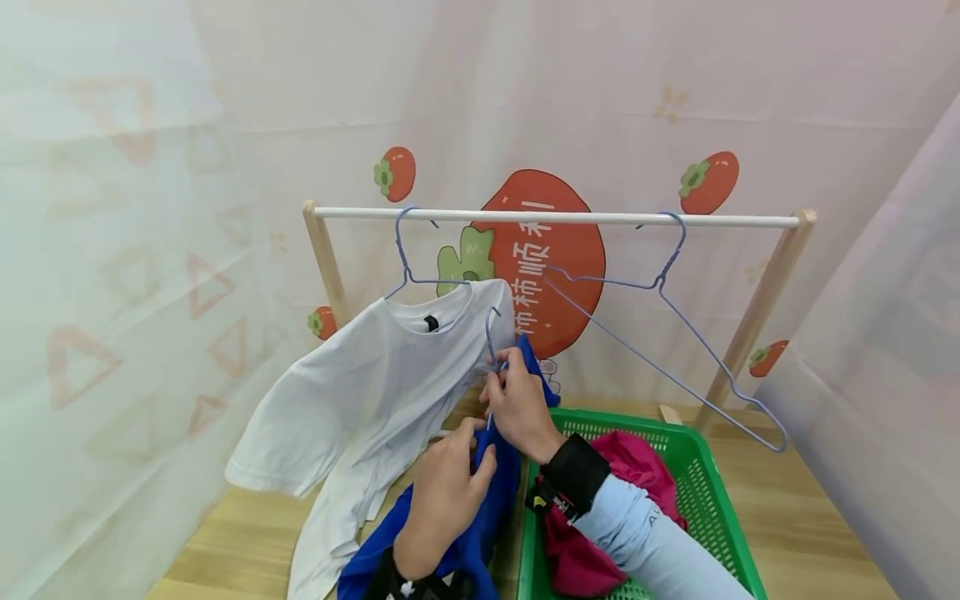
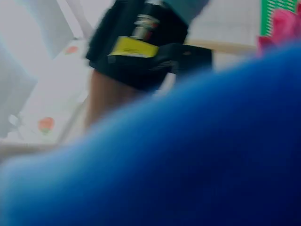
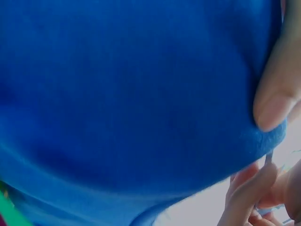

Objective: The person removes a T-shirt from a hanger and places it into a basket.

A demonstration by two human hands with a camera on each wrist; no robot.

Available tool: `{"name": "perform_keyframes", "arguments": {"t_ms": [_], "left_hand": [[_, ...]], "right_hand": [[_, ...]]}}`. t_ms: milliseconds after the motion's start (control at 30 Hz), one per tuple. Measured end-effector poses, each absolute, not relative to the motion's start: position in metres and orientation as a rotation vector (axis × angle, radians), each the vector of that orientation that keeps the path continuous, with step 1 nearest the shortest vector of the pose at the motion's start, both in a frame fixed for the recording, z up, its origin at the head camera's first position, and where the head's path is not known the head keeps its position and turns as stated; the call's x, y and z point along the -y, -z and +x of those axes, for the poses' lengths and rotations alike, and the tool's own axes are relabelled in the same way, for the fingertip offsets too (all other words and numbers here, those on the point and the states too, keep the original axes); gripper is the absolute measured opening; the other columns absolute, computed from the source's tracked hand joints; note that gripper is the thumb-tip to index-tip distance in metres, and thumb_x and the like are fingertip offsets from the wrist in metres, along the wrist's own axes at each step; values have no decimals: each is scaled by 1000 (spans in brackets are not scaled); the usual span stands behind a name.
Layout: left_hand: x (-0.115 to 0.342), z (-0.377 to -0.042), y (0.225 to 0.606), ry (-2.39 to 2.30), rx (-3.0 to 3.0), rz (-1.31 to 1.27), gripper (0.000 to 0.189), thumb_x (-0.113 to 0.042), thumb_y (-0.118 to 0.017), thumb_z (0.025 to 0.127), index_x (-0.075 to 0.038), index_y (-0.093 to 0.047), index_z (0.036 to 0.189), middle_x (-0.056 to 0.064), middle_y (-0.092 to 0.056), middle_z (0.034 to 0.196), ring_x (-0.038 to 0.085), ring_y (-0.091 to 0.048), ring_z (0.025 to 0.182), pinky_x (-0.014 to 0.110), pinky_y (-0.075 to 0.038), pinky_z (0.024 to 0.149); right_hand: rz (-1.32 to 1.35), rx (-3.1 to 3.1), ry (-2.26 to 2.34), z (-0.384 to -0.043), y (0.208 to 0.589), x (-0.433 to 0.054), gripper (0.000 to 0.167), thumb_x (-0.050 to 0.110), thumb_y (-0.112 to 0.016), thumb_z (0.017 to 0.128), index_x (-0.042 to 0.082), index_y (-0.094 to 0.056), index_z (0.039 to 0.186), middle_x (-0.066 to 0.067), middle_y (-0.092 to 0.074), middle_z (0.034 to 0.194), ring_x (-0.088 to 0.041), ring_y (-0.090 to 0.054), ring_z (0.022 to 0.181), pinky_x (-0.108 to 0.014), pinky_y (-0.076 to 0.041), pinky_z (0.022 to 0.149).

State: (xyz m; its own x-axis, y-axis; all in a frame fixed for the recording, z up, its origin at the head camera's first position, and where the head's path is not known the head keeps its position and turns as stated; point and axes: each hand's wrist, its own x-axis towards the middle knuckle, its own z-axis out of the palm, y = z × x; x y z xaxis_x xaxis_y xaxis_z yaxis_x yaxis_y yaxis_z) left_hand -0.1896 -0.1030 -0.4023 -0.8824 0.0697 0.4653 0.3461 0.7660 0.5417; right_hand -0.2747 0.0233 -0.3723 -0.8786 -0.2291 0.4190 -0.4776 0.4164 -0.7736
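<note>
A blue garment (image 1: 506, 475) hangs beneath both hands, part of it rising behind the right hand. My left hand (image 1: 446, 487) pinches its upper edge between thumb and fingers. With its fingertips, my right hand (image 1: 521, 408) grips a thin blue wire hanger (image 1: 491, 333) just below the hook. The lower part of this hanger is hidden by fabric and hands. Blue cloth (image 3: 127, 103) fills most of the right wrist view, where a thumb (image 3: 275, 110) presses its edge. Blurred blue cloth (image 2: 188, 160) covers the lower left wrist view.
A white T-shirt (image 1: 390, 367) hangs on a hanger at the left of the rack's white rail (image 1: 555, 218). A bare blue hanger (image 1: 705, 342) hangs at its right. The green basket (image 1: 723, 517) on the wooden table holds dark pink cloth (image 1: 637, 467).
</note>
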Motion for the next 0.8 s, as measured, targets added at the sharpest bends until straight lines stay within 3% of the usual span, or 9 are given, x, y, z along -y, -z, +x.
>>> {"name": "perform_keyframes", "arguments": {"t_ms": [267, 400, 533, 800], "left_hand": [[94, -206, 430, 759, 2445, -231, 12, -13, -76, 96, -10, -65, 100, -6, -51, 63, 1, -39, 52, 19, -31, 50], [90, -206, 430, 707, 2430, -237, 22, -13, -77, 95, -13, -56, 90, -7, -35, 59, 3, -31, 49, 21, -25, 49], [89, -204, 426, 688, 2440, -241, 27, -14, -78, 95, -14, -52, 87, -9, -29, 60, 3, -28, 49, 21, -23, 49], [95, -194, 416, 685, 2473, -262, 25, -16, -78, 96, -15, -53, 89, -9, -32, 60, 3, -29, 50, 21, -24, 50]], "right_hand": [[441, 2581, -1255, -291, 388, -14, 46, 20, -42, 114, -9, -47, 150, -5, -57, 65, -16, -48, 50, -29, -34, 50], [372, 2611, -1064, -298, 384, -11, 39, 21, -40, 115, -8, -63, 129, -6, -50, 62, -21, -49, 50, -32, -35, 50], [323, 2615, -997, -302, 379, -8, 35, 22, -39, 115, -3, -63, 107, -7, -50, 64, -22, -51, 53, -32, -37, 51], [318, 2603, -1024, -318, 371, -7, 36, 18, -39, 115, -3, -61, 96, -12, -52, 67, -27, -54, 54, -32, -38, 50]]}}
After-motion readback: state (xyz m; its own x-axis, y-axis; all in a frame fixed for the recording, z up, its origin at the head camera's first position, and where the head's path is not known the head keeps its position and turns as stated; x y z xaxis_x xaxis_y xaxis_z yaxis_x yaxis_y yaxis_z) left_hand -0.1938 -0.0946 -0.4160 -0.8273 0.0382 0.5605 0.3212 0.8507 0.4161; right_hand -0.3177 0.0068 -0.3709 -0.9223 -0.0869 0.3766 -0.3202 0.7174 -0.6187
